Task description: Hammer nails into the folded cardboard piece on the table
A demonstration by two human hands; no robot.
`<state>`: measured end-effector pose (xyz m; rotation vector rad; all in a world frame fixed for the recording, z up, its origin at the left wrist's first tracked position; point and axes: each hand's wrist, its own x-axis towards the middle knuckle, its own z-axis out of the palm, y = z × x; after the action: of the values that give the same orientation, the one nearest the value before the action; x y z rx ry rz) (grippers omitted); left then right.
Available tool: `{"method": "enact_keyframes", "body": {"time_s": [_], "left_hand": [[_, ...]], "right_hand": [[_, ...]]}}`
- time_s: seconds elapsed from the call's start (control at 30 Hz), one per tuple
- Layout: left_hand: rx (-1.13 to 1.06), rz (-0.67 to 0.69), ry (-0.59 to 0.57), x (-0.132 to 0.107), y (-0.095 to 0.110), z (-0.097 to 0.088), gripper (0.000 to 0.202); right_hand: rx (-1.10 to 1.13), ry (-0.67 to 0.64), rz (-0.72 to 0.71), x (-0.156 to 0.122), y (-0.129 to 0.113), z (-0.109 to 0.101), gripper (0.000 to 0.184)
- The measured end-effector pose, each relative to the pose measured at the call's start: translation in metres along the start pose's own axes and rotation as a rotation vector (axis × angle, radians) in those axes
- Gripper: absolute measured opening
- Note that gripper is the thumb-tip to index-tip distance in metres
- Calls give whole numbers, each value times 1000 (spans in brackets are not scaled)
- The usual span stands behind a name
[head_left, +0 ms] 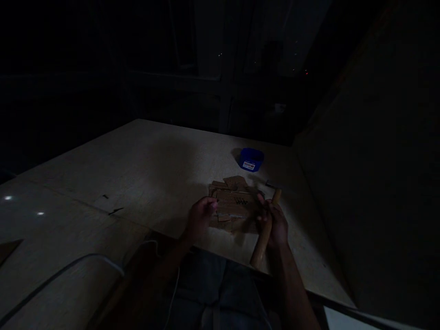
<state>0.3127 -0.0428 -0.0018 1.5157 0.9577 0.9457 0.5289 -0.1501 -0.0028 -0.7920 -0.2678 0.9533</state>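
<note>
Layered pieces of brown cardboard [228, 208] lie on the table before me. A small cluster of thin dark upright shapes, perhaps nails [241, 200], shows on the top piece. My right hand [277, 224] is wrapped round the wooden handle of a hammer [264, 240], whose dark head points away from me beyond the cardboard's right side. At the cardboard's left edge is my left hand [200, 215], its fingertips pinched together. Whatever those fingertips may hold is too small and dark to name.
A blue plastic tub [251, 159] with a white label stands behind the cardboard. Small dark scraps [116, 211] lie at the left of the pale table [165, 156]. A light cable [85, 257] crosses the lower left. A dark wall [371, 183] rises on the right.
</note>
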Motion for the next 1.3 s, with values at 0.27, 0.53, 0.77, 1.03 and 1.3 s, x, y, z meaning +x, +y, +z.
{"method": "enact_keyframes", "body": {"time_s": [0.27, 0.53, 0.77, 1.03, 1.3], "left_hand": [[158, 110, 32, 35, -28, 55, 21], [249, 141, 3, 44, -31, 52, 24], [91, 38, -131, 55, -32, 45, 32], [143, 30, -218, 61, -29, 43, 28], [236, 159, -264, 68, -27, 42, 23]], "right_hand": [[-23, 119, -81, 3, 14, 0, 28], [-29, 120, -54, -4, 18, 2, 27], [17, 111, -43, -1, 17, 0, 29], [31, 122, -38, -1, 17, -1, 29], [-11, 140, -28, 0, 16, -1, 30]]}}
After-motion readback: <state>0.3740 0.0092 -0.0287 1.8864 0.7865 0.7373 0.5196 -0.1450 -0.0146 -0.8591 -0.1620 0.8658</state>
